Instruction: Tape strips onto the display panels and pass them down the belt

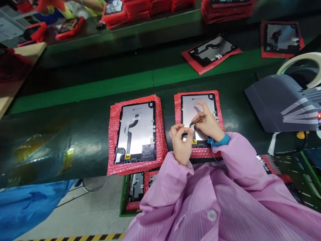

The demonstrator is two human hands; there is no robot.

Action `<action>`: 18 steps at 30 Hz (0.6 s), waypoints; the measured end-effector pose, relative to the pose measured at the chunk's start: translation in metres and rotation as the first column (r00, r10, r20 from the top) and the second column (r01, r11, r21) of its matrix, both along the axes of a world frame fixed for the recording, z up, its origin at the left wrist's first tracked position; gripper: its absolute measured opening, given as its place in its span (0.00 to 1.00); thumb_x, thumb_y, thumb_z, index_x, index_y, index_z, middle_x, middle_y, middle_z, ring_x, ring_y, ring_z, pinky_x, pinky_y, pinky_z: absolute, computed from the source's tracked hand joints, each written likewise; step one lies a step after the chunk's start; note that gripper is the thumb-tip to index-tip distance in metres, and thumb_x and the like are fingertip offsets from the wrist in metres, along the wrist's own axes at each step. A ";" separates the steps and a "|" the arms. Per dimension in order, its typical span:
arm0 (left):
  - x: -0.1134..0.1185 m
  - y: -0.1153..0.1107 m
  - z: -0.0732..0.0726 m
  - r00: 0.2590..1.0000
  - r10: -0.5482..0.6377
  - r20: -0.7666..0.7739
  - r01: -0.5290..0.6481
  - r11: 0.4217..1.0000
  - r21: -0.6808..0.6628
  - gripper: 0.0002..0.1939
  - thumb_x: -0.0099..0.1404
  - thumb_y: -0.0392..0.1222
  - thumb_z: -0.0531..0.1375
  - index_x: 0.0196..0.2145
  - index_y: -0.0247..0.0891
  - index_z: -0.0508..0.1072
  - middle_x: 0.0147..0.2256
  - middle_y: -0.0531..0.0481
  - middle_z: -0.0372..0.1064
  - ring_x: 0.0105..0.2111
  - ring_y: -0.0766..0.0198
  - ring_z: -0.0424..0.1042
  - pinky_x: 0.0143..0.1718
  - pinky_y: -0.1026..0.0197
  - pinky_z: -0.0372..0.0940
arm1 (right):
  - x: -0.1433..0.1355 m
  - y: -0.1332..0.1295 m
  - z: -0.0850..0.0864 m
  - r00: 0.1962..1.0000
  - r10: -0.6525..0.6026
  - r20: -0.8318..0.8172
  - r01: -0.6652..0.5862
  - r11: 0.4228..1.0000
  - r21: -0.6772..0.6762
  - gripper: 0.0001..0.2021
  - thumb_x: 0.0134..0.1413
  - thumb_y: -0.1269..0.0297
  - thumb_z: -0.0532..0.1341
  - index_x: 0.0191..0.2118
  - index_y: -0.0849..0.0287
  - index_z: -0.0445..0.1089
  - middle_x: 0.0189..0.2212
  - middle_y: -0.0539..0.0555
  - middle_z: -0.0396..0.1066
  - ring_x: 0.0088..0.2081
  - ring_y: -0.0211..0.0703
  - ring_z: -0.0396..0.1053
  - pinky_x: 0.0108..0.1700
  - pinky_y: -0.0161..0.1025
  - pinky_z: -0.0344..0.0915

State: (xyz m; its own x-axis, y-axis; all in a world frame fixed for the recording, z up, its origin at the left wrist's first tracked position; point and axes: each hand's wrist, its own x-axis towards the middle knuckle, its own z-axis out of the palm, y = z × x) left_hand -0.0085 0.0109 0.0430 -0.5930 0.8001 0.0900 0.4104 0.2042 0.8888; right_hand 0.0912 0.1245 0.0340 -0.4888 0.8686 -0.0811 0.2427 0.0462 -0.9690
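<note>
A tablet display panel (189, 107) lies silver back up on red bubble wrap, in front of my body. Over its right half is my right hand (209, 124), closed around dark tweezers (196, 121) whose tip is close to the black flex cable. My left hand (181, 143) is over the panel's lower left edge, thumb and forefinger pinched together; whatever they grip is too small to make out. Below the hands, a yellow connector patch (194, 142) shows at the panel's lower edge. To the left, a similar panel (140, 124) tops a stack of red bubble-wrap sleeves (160, 134).
Farther back lie two more panels (213, 50) (282, 38) on red wrap. Red-wrapped stacks (140, 10) line the raised shelf. A grey taped device (278, 100) and a tape roll (298, 58) stand right. Green crates (122, 201) sit below the bench edge. Another person's arm appears top left.
</note>
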 end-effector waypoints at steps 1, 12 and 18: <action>0.000 -0.001 0.000 1.000 -0.004 0.010 0.004 1.000 0.004 0.06 0.63 0.36 0.63 0.28 0.41 0.76 0.42 0.47 0.68 0.49 0.56 0.67 0.55 0.53 0.60 | 0.001 0.000 0.000 1.000 0.005 0.001 -0.005 1.000 -0.002 0.44 0.36 0.79 0.58 0.65 0.54 0.50 0.28 0.45 0.71 0.30 0.40 0.73 0.36 0.39 0.69; 0.000 -0.025 0.014 0.997 -0.039 0.072 0.033 0.997 0.071 0.11 0.68 0.43 0.57 0.29 0.41 0.73 0.43 0.46 0.67 0.48 0.56 0.68 0.52 0.53 0.64 | 0.001 0.003 -0.005 0.999 0.005 0.043 -0.005 1.000 0.012 0.40 0.44 0.72 0.61 0.65 0.53 0.50 0.32 0.48 0.70 0.31 0.41 0.71 0.37 0.42 0.70; -0.004 -0.011 -0.001 0.997 0.078 -0.004 -0.078 0.996 0.054 0.09 0.69 0.43 0.57 0.31 0.41 0.73 0.44 0.46 0.67 0.50 0.57 0.67 0.56 0.52 0.61 | 0.021 -0.014 0.017 0.930 -0.364 0.051 0.311 0.853 0.420 0.27 0.53 0.63 0.63 0.59 0.50 0.61 0.48 0.57 0.66 0.39 0.44 0.67 0.38 0.44 0.71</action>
State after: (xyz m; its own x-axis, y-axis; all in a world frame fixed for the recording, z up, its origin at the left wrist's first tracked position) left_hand -0.0122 -0.0003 0.0416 -0.6526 0.7455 0.1356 0.4009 0.1878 0.8966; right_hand 0.1120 0.1107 0.0512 -0.1686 0.9490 0.2663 0.4306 0.3140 -0.8462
